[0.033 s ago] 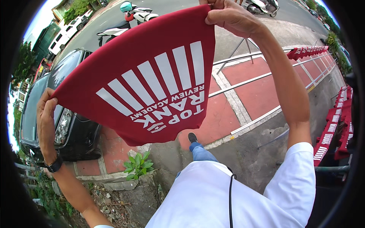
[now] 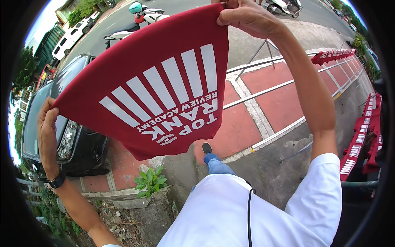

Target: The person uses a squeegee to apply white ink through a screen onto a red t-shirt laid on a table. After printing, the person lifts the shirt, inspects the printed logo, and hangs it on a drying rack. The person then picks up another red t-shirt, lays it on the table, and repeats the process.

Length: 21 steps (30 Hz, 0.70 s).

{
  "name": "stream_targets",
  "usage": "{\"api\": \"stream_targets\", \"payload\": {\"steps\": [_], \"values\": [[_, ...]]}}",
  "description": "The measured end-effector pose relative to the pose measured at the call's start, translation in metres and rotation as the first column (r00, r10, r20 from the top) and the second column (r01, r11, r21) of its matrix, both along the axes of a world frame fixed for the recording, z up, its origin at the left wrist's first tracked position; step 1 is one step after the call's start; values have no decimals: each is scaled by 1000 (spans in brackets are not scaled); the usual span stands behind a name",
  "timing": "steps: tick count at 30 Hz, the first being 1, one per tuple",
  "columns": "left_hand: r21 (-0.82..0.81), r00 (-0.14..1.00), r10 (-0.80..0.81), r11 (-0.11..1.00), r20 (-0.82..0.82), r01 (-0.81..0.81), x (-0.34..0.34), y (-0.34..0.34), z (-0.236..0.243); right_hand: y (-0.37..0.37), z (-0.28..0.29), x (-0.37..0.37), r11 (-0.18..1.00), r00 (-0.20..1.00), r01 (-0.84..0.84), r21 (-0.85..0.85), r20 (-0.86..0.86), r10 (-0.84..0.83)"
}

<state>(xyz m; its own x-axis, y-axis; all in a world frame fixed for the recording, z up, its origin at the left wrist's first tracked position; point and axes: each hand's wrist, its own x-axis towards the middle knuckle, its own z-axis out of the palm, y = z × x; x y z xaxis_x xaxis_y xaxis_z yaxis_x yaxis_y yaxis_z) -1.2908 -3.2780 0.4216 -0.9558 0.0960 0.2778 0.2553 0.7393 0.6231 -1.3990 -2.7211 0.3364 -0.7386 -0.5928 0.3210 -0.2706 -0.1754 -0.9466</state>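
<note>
A red fabric piece [image 2: 123, 61] with white stripes and upside-down white lettering is stretched between my two hands. My left hand [image 2: 47, 121], with a dark watch on the wrist, pinches its left upper corner. Higher up and farther away, my right hand [image 2: 249, 18] grips the other upper corner between thumb and fingers. The cloth's upper edge is taut and slightly bowed, while the lower part hangs loose with a curved, uneven edge. Whether it is a whole garment or a single panel, I cannot tell.
Metal rails [image 2: 284, 84] run over red paving at right, with similar red pieces [image 2: 333, 56] hung at the far end. More red printed pieces [image 2: 354, 144] hang at the right edge. A dark car [image 2: 78, 144] stands left, motor scooters [image 2: 140, 20] beyond, and a leafy plant [image 2: 150, 181] below.
Both hands and the cloth have shifted slightly to the left. Each hand keeps its hold on its corner.
</note>
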Motion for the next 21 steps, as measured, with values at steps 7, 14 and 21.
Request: {"api": "stream_targets", "payload": {"steps": [7, 14, 21], "values": [[-174, 993, -28, 985, -113, 8, -143, -65, -32, -49, -44, -164, 992, 979, -17, 125, -201, 42], [-21, 999, -30, 999, 32, 31, -217, -101, -63, -79, -78, -231, 980, 920, 131, 148, -386, -64], [-154, 997, 56, 987, 47, -49, -226, -114, -101, -109, -111, -235, 980, 966, 154, 123, -226, -124]]}}
